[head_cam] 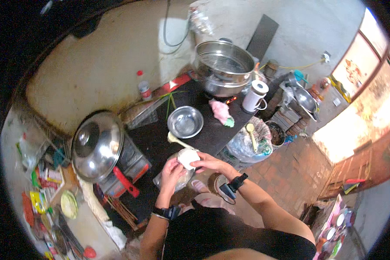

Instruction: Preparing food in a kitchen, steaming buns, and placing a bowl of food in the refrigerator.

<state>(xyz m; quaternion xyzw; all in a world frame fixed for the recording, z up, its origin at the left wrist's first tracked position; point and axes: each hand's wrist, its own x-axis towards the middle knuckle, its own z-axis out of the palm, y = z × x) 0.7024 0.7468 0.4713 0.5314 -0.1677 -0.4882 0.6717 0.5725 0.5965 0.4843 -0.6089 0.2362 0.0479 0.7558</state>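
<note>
Both hands are raised over the front edge of a dark table [146, 138]. Between the fingers of my left hand [170, 172] and my right hand [211, 162] is a small white object [187, 158]; it is too blurred to tell what it is. A clear plastic bag [180, 182] with pale contents lies under and beside my left hand, partly hidden by it. Just beyond my fingers rests a pale spoon or ladle [178, 140], its handle running towards my hands. Behind that stands a shiny metal bowl [185, 122]; its inside looks bare.
At the left, a wok lid [96, 149] covers a pan with a red handle [126, 183]. A large steamer pot [226, 61], a white jug [254, 97] and a pink cloth [220, 111] occupy the far end. Beside the table, a yellow spoon [252, 135] lies on a plastic-covered sack [240, 143].
</note>
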